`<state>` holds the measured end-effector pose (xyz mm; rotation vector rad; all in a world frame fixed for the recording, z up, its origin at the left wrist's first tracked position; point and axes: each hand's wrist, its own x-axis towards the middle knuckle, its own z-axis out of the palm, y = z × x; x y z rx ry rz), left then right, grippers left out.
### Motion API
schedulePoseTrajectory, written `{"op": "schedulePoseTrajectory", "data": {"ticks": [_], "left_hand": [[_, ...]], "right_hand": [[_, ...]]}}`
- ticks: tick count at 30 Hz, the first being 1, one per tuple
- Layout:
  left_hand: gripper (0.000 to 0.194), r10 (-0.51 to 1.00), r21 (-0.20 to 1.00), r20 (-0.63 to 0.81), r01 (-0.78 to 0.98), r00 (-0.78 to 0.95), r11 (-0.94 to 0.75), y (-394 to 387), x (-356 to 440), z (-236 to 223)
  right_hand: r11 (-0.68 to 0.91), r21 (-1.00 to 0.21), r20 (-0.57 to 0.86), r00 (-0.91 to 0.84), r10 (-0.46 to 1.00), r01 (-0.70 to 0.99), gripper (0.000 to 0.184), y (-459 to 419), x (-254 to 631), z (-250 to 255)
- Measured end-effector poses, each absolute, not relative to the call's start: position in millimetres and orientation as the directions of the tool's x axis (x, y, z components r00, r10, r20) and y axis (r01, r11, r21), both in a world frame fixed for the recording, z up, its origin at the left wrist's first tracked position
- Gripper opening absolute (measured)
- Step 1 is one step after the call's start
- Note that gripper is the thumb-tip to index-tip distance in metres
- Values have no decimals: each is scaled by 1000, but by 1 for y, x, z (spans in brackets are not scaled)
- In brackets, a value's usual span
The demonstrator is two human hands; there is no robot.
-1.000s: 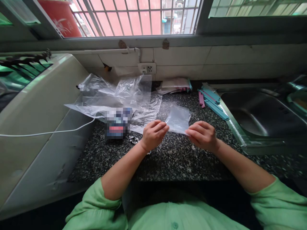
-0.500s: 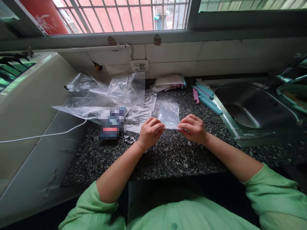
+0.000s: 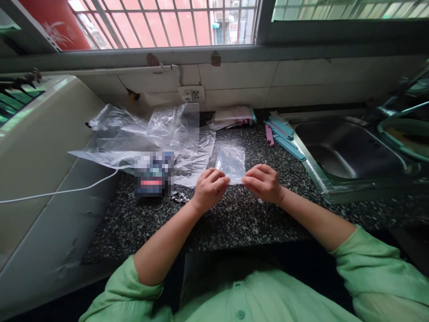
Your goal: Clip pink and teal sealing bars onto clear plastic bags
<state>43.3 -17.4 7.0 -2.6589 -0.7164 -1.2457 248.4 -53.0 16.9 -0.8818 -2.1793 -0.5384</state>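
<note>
A small clear plastic bag (image 3: pixel 231 160) lies over the speckled counter, its near edge pinched at both corners. My left hand (image 3: pixel 211 188) is closed on the left corner, thumb against the bent fingers. On the right corner my right hand (image 3: pixel 263 182) pinches in the same way. The bag looks flat, and I cannot make out anything inside it. Left of my left hand lie some small shiny metal pieces (image 3: pixel 180 197), partly hidden by the blurred-out box (image 3: pixel 154 174) beside them.
Large clear plastic sheets (image 3: pixel 161 129) spread across the left of the counter (image 3: pixel 241 223). Turquoise and pink strips (image 3: pixel 284 136) lie by the steel sink (image 3: pixel 355 143). A filled packet (image 3: pixel 234 115) rests near the wall. A white cable (image 3: pixel 67 192) crosses at the left.
My right hand has come a little closer to my left along the bag's near edge. Both still pinch the bag. The whole view has shifted slightly.
</note>
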Motion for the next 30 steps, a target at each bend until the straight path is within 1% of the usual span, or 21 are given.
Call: {"op": "schedulePoseTrajectory", "data": {"ticks": [3, 6, 10, 12, 14, 16, 19, 21, 25, 28, 30], "left_hand": [[14, 365, 90, 746, 460, 557, -884, -18, 43, 7], [12, 366, 100, 745, 449, 558, -888, -18, 42, 7], [10, 377, 185, 776, 389, 506, -902, -15, 40, 8], [8, 386, 234, 788, 348, 479, -908, -15, 39, 10], [8, 388, 244, 791, 337, 473, -909, -16, 40, 12], [9, 376, 219, 786, 348, 490, -912, -19, 42, 13], [12, 343, 193, 780, 320, 523, -928, -21, 43, 14], [19, 349, 223, 765, 286, 541, -932, -20, 43, 11], [30, 377, 304, 698, 224, 610, -926, -11, 44, -2], [29, 370, 321, 658, 200, 656, -926, -6, 45, -11], [27, 381, 328, 647, 210, 660, -921, -4, 45, -14]], "right_hand": [[673, 132, 742, -523, 419, 728, 9, -54, 249, 16], [671, 119, 747, -511, 425, 732, 10, -55, 253, 15], [670, 75, 784, -459, 418, 739, 11, -54, 261, 18], [666, 78, 784, -459, 419, 742, 10, -55, 262, 22], [656, 97, 776, -470, 421, 749, 7, -56, 259, 25], [648, 120, 766, -486, 422, 752, 7, -60, 254, 27], [657, 129, 753, -504, 423, 743, 2, -65, 247, 28], [673, 124, 761, -506, 407, 729, 8, -69, 245, 28], [705, 156, 781, -524, 340, 691, 10, -72, 246, 30], [717, 178, 788, -535, 307, 674, 11, -74, 249, 33], [728, 171, 794, -530, 297, 664, 11, -75, 251, 35]]}}
